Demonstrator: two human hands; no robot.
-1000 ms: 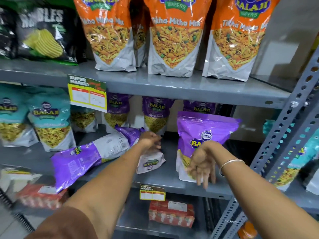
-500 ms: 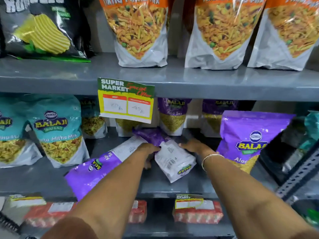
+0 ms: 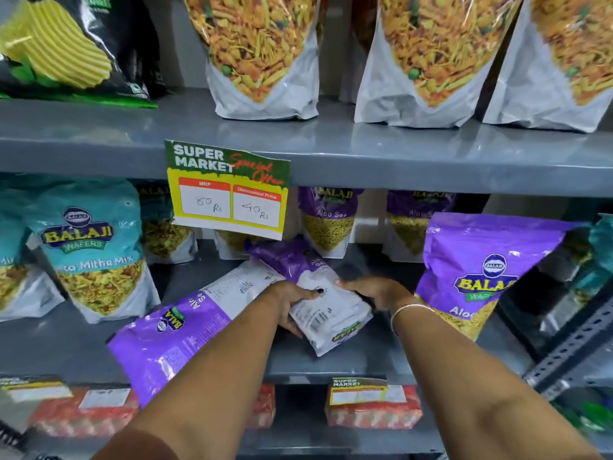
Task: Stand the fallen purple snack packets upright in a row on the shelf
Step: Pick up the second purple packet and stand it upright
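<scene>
Two purple snack packets lie flat on the grey middle shelf (image 3: 348, 361). The small fallen packet (image 3: 326, 308) lies back side up at the centre. My left hand (image 3: 289, 302) grips its left edge and my right hand (image 3: 374, 290) holds its right edge. A larger fallen packet (image 3: 175, 336) lies to the left, partly under my left forearm and jutting over the shelf's front edge. One big purple packet (image 3: 481, 270) stands upright at the right. Two smaller purple packets (image 3: 328, 217) stand at the back.
Teal packets (image 3: 93, 250) stand at the left of the same shelf. A price sign (image 3: 229, 190) hangs from the upper shelf's edge above my hands. Orange-and-white packets (image 3: 262, 54) fill the upper shelf. Red packs (image 3: 371, 410) sit on the lower shelf. A perforated upright (image 3: 570, 346) is at the right.
My right hand left the upright purple packet and came onto the small fallen packet's right edge. My left hand closed on its left edge. The view moved closer and leftward.
</scene>
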